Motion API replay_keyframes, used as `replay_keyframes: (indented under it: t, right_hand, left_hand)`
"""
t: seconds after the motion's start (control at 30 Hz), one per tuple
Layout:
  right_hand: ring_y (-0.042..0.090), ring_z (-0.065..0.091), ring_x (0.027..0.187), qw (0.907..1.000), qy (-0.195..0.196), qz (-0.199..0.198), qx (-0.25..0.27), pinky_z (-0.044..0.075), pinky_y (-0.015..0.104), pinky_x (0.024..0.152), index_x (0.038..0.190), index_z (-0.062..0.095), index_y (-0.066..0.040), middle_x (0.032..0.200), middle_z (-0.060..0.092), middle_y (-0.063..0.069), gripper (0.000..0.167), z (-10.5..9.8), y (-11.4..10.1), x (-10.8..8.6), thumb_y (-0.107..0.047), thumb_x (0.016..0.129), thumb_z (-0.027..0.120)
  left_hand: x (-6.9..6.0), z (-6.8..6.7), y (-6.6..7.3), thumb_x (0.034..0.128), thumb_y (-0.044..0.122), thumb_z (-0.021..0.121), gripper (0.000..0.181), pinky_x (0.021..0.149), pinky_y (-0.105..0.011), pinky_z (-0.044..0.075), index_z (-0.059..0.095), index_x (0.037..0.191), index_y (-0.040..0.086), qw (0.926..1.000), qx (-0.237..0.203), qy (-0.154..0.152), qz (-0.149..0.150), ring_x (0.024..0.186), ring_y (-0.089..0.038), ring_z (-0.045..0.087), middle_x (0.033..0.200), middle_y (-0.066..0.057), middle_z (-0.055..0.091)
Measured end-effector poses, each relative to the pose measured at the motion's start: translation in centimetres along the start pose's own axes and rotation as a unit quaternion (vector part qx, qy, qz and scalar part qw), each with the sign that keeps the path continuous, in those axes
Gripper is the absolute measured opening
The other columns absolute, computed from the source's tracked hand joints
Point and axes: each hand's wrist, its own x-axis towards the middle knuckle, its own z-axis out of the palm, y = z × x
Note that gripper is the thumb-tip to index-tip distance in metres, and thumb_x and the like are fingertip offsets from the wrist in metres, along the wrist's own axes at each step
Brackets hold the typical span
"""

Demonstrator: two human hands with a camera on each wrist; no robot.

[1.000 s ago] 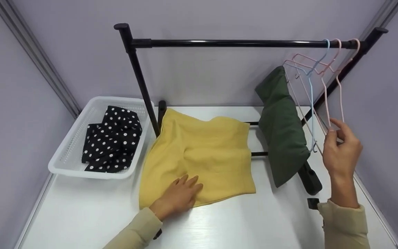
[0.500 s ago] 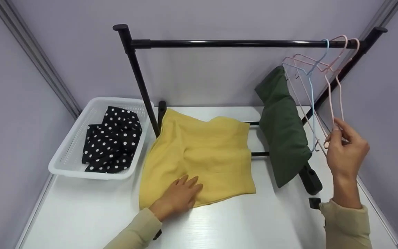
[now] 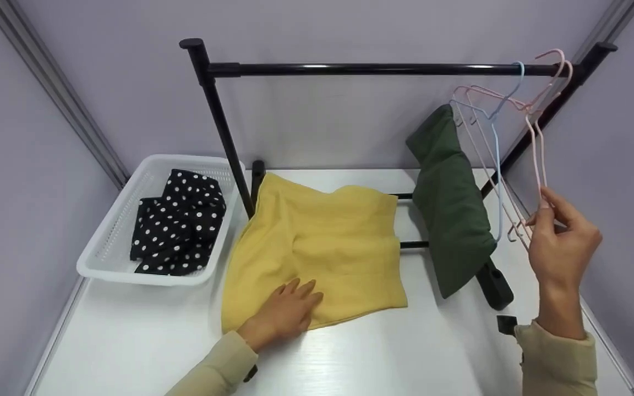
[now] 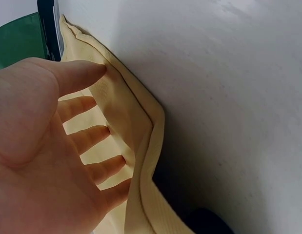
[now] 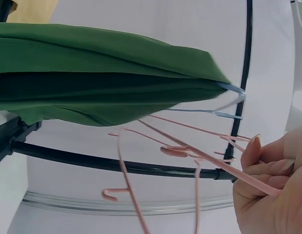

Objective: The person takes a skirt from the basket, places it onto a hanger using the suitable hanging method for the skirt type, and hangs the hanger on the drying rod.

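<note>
My right hand [image 3: 563, 247] pinches the lower side of a pink clothes hanger [image 3: 535, 154] at the right end of the black rail [image 3: 383, 69]. That hanger's hook tip shows above the rail. A second pink hanger [image 3: 542, 151] hangs just behind. Left of them, a blue hanger [image 3: 497, 148] carries a dark green garment [image 3: 452, 203]. My left hand [image 3: 284, 316] rests with spread fingers on the front edge of a yellow garment [image 3: 339, 247] laid flat on the table. In the left wrist view, the fingers [image 4: 94, 136] touch its layered hem.
At the left stands a white plastic basket [image 3: 88, 269] holding a black cloth with white dots [image 3: 182, 220]. The rack's left post [image 3: 220, 121] rises between basket and yellow garment. A black rack foot [image 3: 494, 286] lies on the white table [image 3: 361, 357] under the green garment.
My right hand has moved right with the pink hanger, whose hook has slid right and risen from the rail. The left hand and yellow garment have stayed put.
</note>
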Motion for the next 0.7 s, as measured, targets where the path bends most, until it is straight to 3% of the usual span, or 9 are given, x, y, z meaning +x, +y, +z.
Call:
replay_keyframes:
  t: [0.27, 0.47, 0.7]
  right_hand:
    - [-0.002, 0.058, 0.05, 0.9999, 0.01, 0.001, -0.009, 0.036, 0.012, 0.041, 0.116, 0.078, -0.007, 0.069, 0.064, -0.016, 0.023, -2.3, -1.8, -0.7, -0.007, 0.099, 0.062]
    - [-0.007, 0.054, 0.05, 0.9983, 0.028, 0.011, -0.051, 0.034, 0.01, 0.044, 0.119, 0.077, -0.007, 0.07, 0.061, -0.021, 0.025, -4.6, -4.3, -1.9, -0.009, 0.101, 0.06]
    - [-0.001, 0.034, 0.045, 0.9948, 0.043, 0.028, -0.088, 0.021, 0.015, 0.044, 0.125, 0.073, -0.007, 0.073, 0.056, -0.026, 0.027, -7.8, -5.1, -2.8, -0.013, 0.104, 0.057]
  left_hand:
    - [0.0, 0.4, -0.1, 0.1014, 0.019, 0.056, 0.042, 0.108, -0.062, 0.041, 0.054, 0.143, 0.014, 0.9998, -0.01, -0.015, -0.002, 0.141, -0.047, 0.041, 0.156, -0.015, 0.046]
    - [-0.1, 0.3, -0.1, 0.1025, 0.017, 0.054, 0.04, 0.109, -0.062, 0.04, 0.055, 0.142, 0.013, 0.9997, -0.023, -0.009, -0.002, 0.141, -0.048, 0.041, 0.155, -0.016, 0.047]
    - [0.1, 0.7, -0.4, 0.104, 0.02, 0.051, 0.04, 0.109, -0.061, 0.041, 0.055, 0.143, 0.014, 0.9999, -0.011, 0.002, -0.003, 0.14, -0.046, 0.043, 0.155, -0.015, 0.047]
